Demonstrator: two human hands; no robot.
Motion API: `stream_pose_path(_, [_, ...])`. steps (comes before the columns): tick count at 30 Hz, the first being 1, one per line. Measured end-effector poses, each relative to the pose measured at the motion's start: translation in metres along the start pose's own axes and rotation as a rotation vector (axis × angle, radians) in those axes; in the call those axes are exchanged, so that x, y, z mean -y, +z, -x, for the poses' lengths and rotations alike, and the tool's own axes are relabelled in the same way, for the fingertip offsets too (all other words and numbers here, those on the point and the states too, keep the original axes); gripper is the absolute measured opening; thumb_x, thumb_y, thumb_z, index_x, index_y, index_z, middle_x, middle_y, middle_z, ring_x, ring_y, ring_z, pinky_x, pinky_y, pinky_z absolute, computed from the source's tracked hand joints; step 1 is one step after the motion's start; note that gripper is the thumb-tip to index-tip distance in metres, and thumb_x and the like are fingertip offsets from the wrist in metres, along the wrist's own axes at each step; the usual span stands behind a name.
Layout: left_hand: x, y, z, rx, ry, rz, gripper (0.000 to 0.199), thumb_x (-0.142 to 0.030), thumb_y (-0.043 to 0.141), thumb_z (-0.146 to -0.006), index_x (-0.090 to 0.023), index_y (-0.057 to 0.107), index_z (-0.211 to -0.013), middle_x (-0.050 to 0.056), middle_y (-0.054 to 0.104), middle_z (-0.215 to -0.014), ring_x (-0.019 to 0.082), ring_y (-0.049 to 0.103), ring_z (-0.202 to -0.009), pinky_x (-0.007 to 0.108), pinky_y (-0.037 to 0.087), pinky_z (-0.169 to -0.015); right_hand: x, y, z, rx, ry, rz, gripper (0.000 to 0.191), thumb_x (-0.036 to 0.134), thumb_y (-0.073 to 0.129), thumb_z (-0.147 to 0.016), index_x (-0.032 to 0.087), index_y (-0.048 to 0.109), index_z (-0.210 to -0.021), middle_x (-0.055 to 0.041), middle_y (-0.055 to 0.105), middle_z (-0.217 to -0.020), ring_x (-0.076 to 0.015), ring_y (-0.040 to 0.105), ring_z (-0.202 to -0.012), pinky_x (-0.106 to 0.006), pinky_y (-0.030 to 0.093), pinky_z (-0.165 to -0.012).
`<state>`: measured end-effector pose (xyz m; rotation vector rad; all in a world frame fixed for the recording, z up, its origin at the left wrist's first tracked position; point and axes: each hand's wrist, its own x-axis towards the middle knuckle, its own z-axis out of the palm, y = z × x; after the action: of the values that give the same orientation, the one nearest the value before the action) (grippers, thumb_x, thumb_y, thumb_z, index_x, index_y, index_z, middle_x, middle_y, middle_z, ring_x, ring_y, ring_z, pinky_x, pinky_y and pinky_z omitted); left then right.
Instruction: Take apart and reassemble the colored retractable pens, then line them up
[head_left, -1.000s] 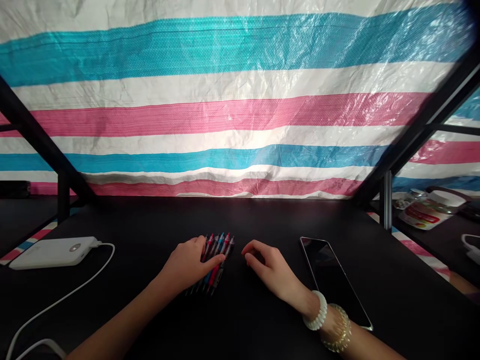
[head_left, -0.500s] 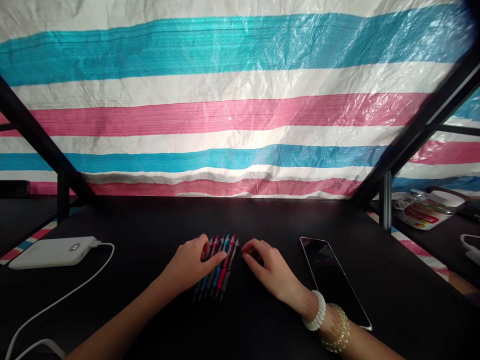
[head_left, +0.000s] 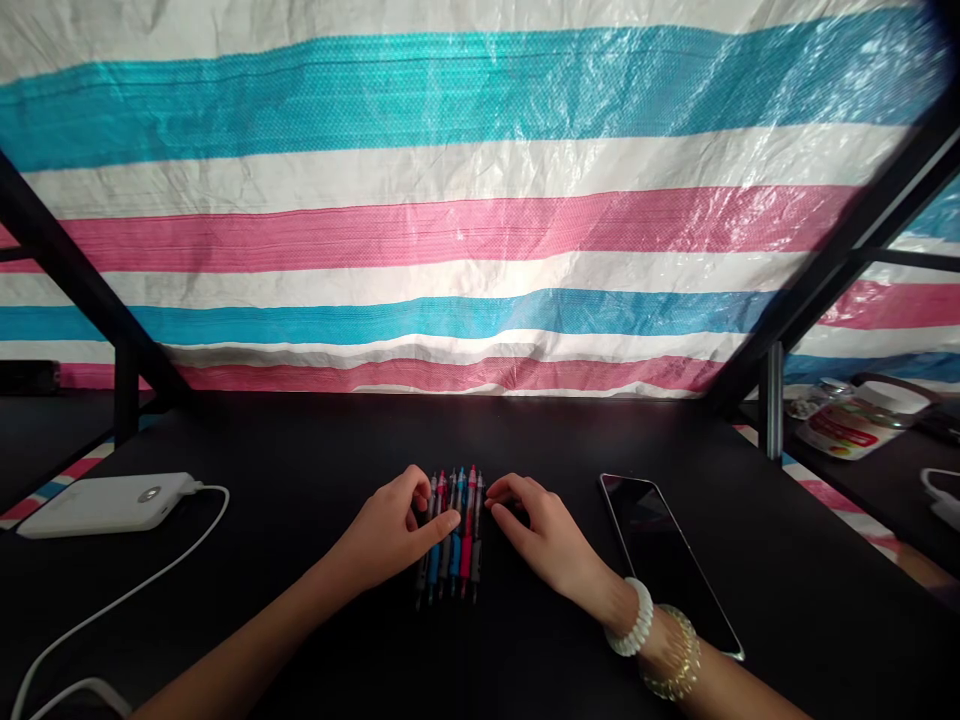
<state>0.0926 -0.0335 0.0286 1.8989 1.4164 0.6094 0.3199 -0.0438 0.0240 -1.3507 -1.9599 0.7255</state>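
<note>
Several click pens (head_left: 455, 550) with clear barrels and blue, pink-red and dark grips lie side by side on the black tabletop. My left hand (head_left: 397, 525) is on their left side, its thumb across the barrels and its fingers curled at the outer edge. Part of the row is covered by that thumb. Close to the right edge of the pens rests my right hand (head_left: 536, 530), its fingers bent and the thumb apart from the index finger, holding nothing. Two bracelets, one white (head_left: 632, 617) and one clear yellowish (head_left: 675, 655), circle my right wrist.
A smartphone (head_left: 667, 560) lies beside my right forearm. On the left is a white power bank (head_left: 105, 505) with a white cable (head_left: 150, 575). Dark frame bars (head_left: 817, 250) flank the table before a striped sheet (head_left: 450, 230). A jar (head_left: 855, 425) stands far right.
The row of pens has turned from slanted to nearly straight, its near ends swinging right. My left hand has shifted slightly right with it; my right hand has barely moved.
</note>
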Motion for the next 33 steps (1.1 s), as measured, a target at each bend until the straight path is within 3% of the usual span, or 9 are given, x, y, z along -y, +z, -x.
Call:
stream_pose_path(8, [-0.009,0.001,0.003,0.037,0.005,0.087,0.035,-0.054,0.060,-0.082,-0.022,0.047,-0.087,-0.002,0.061,-0.075,0.016,0.062,-0.064,0.027,0.046,-0.057,0.001,-0.001,-0.001,-0.003,0.012,0.020,0.014,0.020,0.052,-0.091,0.020,0.064,-0.098,-0.0051,0.068,-0.096,-0.0214,0.063,-0.092,-0.035,0.049,-0.084])
stream_pose_path(16, [-0.010,0.004,0.005,0.052,0.037,0.123,0.030,-0.049,0.061,-0.082,-0.021,0.048,-0.085,0.000,0.059,-0.081,0.015,0.060,-0.068,0.025,0.046,-0.055,0.002,-0.003,-0.001,-0.002,0.020,0.034,0.014,0.020,0.052,-0.090,0.020,0.063,-0.098,-0.0057,0.067,-0.096,-0.0219,0.063,-0.094,-0.036,0.049,-0.084])
stream_pose_path(33, [-0.002,0.013,-0.002,-0.121,0.154,0.113,0.020,-0.039,0.055,-0.088,-0.021,0.050,-0.080,0.001,0.057,-0.080,0.015,0.057,-0.069,0.027,0.049,-0.060,0.003,-0.005,-0.001,-0.015,0.049,0.126,0.017,0.016,0.052,-0.089,0.020,0.065,-0.100,-0.0062,0.066,-0.095,-0.0220,0.061,-0.093,-0.035,0.049,-0.085])
